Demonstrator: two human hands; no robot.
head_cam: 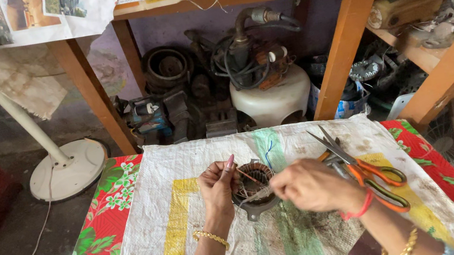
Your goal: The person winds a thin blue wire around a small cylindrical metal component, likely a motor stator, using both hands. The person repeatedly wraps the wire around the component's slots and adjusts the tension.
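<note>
Head view: I see a white woven sack point(197, 169) spread over the floral mat point(111, 208), presumably to keep the work clean, with the round motor stator point(254, 189) at its centre. Left of the stator, my left hand point(217, 189) grips its rim, steadying it. Right of it, my right hand point(305, 185) pinches a thin stick point(258, 195) poked into the copper windings; orange-handled scissors point(363, 172) lie just beyond.
</note>
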